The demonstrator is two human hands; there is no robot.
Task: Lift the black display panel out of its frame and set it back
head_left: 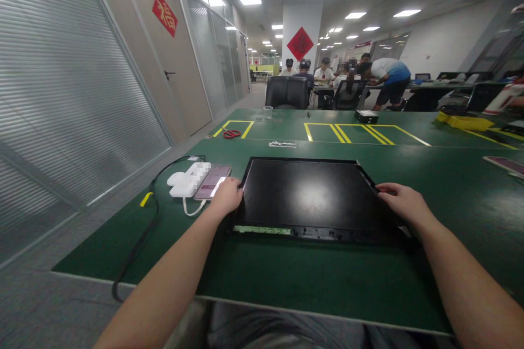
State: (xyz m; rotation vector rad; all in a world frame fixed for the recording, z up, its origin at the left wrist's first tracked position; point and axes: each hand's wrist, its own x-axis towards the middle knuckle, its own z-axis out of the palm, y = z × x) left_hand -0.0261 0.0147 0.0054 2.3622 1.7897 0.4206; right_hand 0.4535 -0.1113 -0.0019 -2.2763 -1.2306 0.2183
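A black LCD screen panel [295, 191] lies in front of me, its glossy face up and a ceiling light mirrored in it. Along its near edge runs a strip with a green circuit board [262, 230] on the left part. My left hand [227, 195] grips the panel's left edge, fingers closed on it. On the opposite side my right hand [403, 204] holds the right edge between thumb and fingers. The undersides of both grips are hidden. Just left of my left hand lies a phone [212, 182] beside a white power bank [190, 179] with a short white cable.
Red scissors [231, 134], a clear cup [267, 112] and a small black box [367, 116] stand farther back on the green table [327, 278]. A black cable [153, 218] hangs over its left edge. Yellow tape marks [339, 133] cross the far half. Several people sit or stand beyond.
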